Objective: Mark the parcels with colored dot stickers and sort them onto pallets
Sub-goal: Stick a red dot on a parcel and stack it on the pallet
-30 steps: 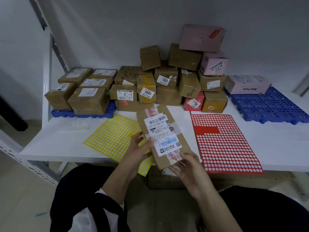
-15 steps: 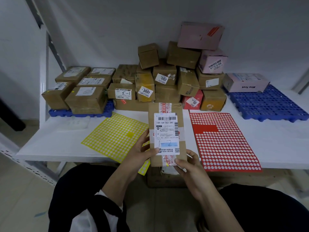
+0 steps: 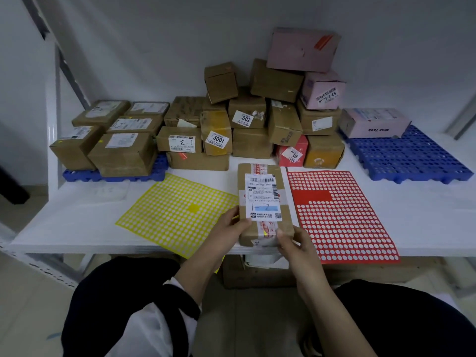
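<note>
A flat brown parcel (image 3: 265,173) with a white shipping label marked "1-2" lies lengthwise at the table's front edge, between the two sticker sheets. My left hand (image 3: 226,234) grips its near left corner, thumb on the label. My right hand (image 3: 296,247) holds the near right end, thumb on the red tape. The yellow dot sticker sheet (image 3: 177,212) lies to the left, the red dot sticker sheet (image 3: 340,215) to the right. A blue pallet (image 3: 113,175) at back left carries several brown parcels. Another blue pallet (image 3: 412,155) at back right carries one pink box (image 3: 373,123).
A pile of unsorted parcels (image 3: 257,119), brown, pink and red, stands at the back middle against the wall. The white table (image 3: 64,228) has a metal shelf post (image 3: 52,99) at its left. A cardboard box (image 3: 257,274) sits under the table by my knees.
The parcel was tilted in my hands above the table edge; it has turned straight and moved forward and right, now lying between the sheets. Both hands kept hold of it.
</note>
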